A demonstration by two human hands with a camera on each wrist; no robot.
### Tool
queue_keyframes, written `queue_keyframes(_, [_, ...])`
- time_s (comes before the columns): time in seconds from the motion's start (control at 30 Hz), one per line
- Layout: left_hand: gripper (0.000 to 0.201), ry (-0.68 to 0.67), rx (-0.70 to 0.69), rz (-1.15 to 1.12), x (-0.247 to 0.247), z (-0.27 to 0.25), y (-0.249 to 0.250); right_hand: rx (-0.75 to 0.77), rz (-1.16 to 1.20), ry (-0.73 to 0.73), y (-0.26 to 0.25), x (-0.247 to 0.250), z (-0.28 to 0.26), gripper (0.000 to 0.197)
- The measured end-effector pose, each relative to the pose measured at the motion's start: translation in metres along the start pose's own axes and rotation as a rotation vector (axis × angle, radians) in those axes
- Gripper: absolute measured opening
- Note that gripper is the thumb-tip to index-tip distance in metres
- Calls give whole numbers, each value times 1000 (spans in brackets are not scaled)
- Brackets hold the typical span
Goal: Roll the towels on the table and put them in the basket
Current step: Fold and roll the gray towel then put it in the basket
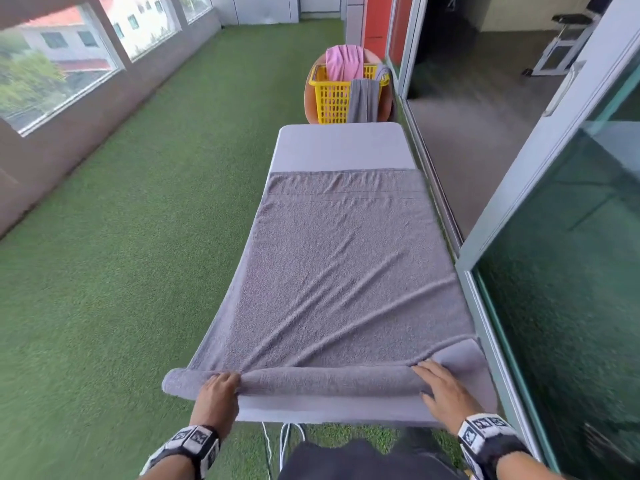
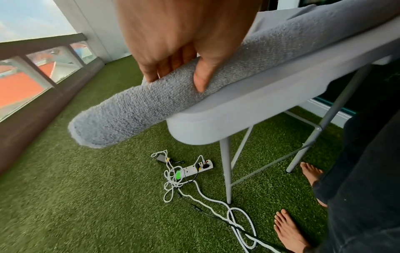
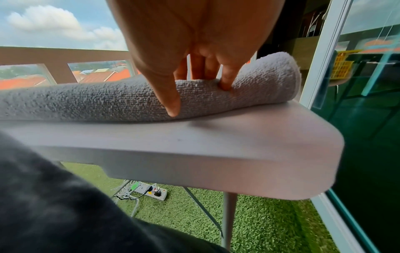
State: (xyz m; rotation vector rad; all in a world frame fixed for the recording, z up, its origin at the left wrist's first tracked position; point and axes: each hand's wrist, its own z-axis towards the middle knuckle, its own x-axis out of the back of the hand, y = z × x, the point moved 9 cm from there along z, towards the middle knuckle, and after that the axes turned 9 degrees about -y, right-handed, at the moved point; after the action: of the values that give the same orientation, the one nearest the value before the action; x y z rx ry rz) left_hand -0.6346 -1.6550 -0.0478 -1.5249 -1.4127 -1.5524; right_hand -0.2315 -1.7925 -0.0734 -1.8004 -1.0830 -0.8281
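my left hand [image 1: 218, 393] and right hand [image 1: 441, 388] both curl over the rolled near end of the grey towel [image 1: 339, 271], thumbs on the near side and fingers on top, at the bottom of the head frame. the towel lies spread along the table [image 1: 341, 143]; its left end overhangs the edge. the yellow basket [image 1: 332, 98], top centre, holds a pink cloth [image 1: 343, 62].
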Motion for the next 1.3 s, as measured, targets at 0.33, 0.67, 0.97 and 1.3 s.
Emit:
queue_keyframes(0.33, [21,-111,-99,-42,-36,-12,53,-232,-143,-23,53,1,-47,36])
queue_keyframes(0.67, [65,-200,-133,184,-48,3,44,-312,-155,-77,50,0,-48,71])
queue_keyframes(0.97, [50,-195,-143,212,-31,20,57,-362,-176,-51,50,30,-32,35])
queue_keyframes(1.3, [23,-186,-175,175,-34,25,59,-294,-187,-72,53,19,-30,45])
